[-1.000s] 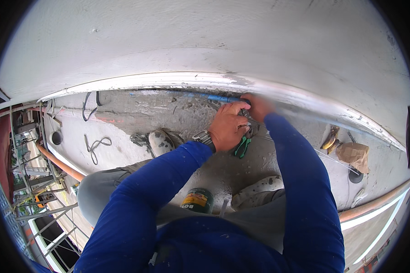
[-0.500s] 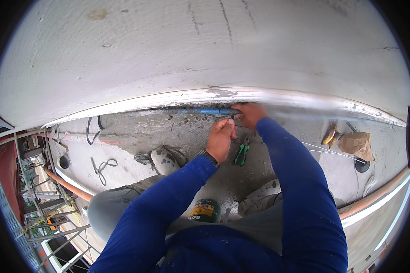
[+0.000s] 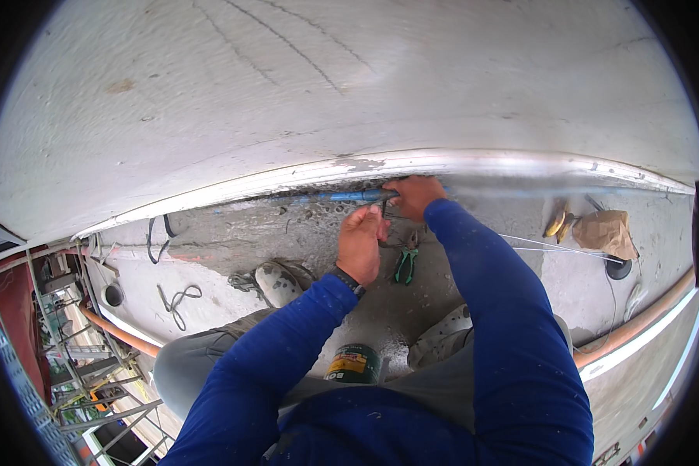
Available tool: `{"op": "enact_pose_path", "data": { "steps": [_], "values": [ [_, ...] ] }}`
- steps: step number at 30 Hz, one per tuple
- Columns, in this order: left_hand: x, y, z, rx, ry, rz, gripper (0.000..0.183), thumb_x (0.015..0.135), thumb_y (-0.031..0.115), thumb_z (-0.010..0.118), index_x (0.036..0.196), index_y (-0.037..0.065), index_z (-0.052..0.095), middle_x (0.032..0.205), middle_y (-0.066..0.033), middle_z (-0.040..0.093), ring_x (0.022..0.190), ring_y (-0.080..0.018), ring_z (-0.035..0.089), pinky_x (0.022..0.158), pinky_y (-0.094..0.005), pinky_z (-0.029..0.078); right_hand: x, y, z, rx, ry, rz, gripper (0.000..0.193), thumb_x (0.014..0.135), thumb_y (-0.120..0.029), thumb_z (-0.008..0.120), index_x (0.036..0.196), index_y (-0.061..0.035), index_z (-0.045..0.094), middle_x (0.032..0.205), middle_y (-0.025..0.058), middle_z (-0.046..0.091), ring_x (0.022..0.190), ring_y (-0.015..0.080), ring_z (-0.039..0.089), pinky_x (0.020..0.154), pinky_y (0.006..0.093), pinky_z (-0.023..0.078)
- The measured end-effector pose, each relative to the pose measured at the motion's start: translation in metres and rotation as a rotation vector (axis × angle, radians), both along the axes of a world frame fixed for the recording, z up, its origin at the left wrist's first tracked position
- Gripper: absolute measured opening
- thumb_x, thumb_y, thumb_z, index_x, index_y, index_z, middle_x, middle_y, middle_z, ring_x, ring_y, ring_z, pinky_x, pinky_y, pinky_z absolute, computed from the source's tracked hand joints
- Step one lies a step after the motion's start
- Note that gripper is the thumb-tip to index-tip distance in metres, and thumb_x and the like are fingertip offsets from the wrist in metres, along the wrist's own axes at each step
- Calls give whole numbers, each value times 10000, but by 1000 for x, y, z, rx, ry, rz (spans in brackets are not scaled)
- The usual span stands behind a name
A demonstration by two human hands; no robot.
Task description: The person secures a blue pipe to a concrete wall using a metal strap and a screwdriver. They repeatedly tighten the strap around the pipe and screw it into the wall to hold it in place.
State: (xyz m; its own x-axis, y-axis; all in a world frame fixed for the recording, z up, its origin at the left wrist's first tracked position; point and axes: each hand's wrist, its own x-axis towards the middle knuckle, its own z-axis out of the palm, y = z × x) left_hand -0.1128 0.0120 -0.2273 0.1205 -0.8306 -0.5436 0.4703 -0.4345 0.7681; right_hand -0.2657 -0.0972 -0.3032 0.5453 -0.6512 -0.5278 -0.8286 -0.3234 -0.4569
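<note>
Right hand (image 3: 416, 197) — at blue pipe (image 3: 353, 196)

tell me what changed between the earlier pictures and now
The left hand has moved left, leaving the green-handled pliers clear of it; its fingers now look pinched together, though whether they grip anything is unclear. The right hand stays at the blue pipe. The pliers, paper bag and green can look unmoved, allowing for the shifted view.

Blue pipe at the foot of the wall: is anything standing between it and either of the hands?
Nothing visible blocks either one. The right hand appears to be on the blue pipe; the left hand is close below. The green-handled pliers lie nearer the body, outside that gap.
</note>
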Motion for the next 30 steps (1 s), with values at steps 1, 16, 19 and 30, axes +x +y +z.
{"op": "enact_pose_path", "data": {
  "steps": [1, 16, 19, 30],
  "values": [
    [0, 0, 1, 9, -4, 7, 354, 1148, 185, 542, 803, 113, 520, 701, 12, 463, 707, -145, 463, 849, -344, 490, 1, -1, 4, 16, 18, 4, 443, 1077, -402, 617, 1500, -273, 621, 1353, 105, 730, 1311, 311, 659, 1079, 491, 533],
    [-7, -7, 16, 39, -8, 32, 355, 1145, 169, 544, 795, 110, 520, 694, 15, 457, 689, -136, 439, 887, -359, 500, -1, -1, -7, 26, 19, -9, 446, 1059, -395, 638, 1489, -279, 634, 1369, 109, 726, 1298, 316, 671, 1080, 491, 537],
    [-5, -10, 16, 42, -3, 46, 340, 1145, 171, 545, 811, 107, 532, 701, 9, 465, 692, -138, 443, 905, -370, 507, -2, -1, -7, 2, -7, -18, 472, 1043, -395, 656, 1502, -289, 630, 1315, 121, 746, 1280, 322, 676, 1079, 481, 533],
    [21, -33, -1, -111, 44, 121, 274, 1135, 163, 563, 880, 65, 592, 791, -39, 561, 820, -206, 579, 1026, -404, 489, -4, 0, -19, -72, -80, -7, 545, 989, -493, 673, 1481, -261, 650, 1272, 147, 757, 1278, 335, 677, 1111, 489, 508]
  ]
}}
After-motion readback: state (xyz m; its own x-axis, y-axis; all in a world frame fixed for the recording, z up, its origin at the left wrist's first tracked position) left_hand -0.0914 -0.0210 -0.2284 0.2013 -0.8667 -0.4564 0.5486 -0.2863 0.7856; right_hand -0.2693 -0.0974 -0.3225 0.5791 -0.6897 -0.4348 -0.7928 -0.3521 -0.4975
